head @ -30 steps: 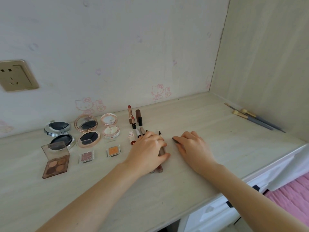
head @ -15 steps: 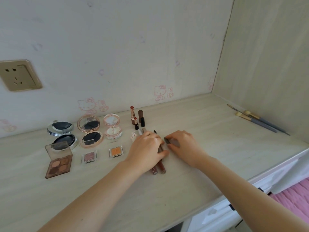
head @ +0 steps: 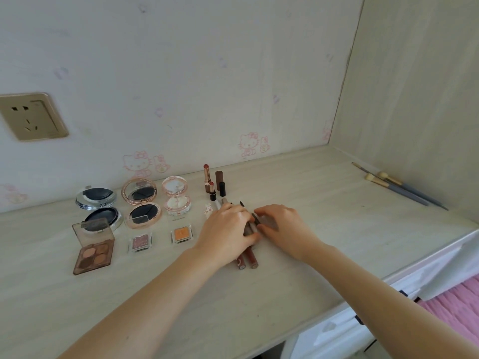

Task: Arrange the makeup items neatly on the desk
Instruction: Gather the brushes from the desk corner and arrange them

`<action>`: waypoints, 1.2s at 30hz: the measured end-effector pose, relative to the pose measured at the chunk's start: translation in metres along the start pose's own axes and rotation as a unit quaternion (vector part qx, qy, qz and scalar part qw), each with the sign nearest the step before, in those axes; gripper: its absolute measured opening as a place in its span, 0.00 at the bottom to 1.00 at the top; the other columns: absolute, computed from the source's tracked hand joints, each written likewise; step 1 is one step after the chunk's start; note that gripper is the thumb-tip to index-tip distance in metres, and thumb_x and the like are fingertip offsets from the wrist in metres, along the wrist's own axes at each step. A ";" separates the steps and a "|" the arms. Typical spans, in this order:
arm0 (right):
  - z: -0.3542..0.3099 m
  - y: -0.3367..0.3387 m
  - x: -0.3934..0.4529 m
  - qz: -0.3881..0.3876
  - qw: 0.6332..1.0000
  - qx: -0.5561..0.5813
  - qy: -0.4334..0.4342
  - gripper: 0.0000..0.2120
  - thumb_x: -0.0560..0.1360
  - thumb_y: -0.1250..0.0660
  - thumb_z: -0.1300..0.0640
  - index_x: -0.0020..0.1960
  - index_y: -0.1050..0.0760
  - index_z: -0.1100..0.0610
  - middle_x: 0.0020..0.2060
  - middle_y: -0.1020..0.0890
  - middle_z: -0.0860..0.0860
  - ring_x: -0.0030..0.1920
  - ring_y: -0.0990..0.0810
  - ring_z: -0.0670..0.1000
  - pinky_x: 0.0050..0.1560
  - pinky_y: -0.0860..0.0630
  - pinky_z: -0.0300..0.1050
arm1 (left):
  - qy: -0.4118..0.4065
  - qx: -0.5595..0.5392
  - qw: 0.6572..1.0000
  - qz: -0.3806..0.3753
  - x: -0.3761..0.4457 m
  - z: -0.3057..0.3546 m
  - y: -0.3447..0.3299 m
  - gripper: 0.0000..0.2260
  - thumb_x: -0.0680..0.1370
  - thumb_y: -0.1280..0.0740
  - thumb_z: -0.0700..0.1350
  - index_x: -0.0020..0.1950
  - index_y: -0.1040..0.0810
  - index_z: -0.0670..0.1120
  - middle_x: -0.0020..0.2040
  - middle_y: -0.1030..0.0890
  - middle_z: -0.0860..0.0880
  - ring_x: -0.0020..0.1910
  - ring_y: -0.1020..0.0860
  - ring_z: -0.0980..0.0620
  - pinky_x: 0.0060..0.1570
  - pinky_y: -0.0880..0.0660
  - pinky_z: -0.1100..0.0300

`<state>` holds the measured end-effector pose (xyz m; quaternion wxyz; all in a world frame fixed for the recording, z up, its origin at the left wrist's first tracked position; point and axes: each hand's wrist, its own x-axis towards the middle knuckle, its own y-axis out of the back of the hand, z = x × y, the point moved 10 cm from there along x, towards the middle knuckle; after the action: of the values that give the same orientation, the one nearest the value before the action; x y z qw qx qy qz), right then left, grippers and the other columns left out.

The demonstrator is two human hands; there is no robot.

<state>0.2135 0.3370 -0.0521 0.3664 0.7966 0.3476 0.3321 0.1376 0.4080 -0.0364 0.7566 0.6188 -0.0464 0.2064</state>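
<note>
Two dark red lip gloss tubes (head: 248,256) lie side by side mid-desk, their upper ends hidden under my left hand (head: 228,234), whose fingers curl over them. My right hand (head: 282,228) sits just to the right and pinches a slim grey pen (head: 255,219) against the tubes, so the fingertips of both hands meet. A black liner tip (head: 242,203) pokes out behind my left hand. Several lipsticks (head: 206,177) stand upright behind. Three open compacts (head: 141,200), an eyeshadow palette (head: 93,251) and two small pans (head: 182,235) are lined up at the left.
Makeup brushes (head: 404,189) lie by the right side wall. A wall outlet (head: 31,116) is at the far left. The desk's front edge (head: 363,294) runs diagonally at the lower right, with white drawers and pink bedding (head: 456,309) beyond it.
My right hand has slid left across the desk with the grey pen until it meets my left hand. My left hand has stayed on the tubes.
</note>
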 end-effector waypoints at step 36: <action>0.262 0.216 -0.057 0.043 0.946 -0.214 -0.238 0.10 0.77 0.40 0.56 0.55 0.23 0.54 0.47 0.20 0.57 0.46 0.22 0.59 0.47 0.24 0.50 | -0.218 0.046 0.974 -0.045 0.191 0.222 -0.121 0.13 0.79 0.42 0.44 0.60 0.23 0.46 0.58 0.23 0.46 0.59 0.28 0.44 0.54 0.29 0.51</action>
<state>0.4553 0.0933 -0.0262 0.5854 0.7698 0.1367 0.2146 0.3974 0.2269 -0.0343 0.7076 0.6842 -0.1729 0.0347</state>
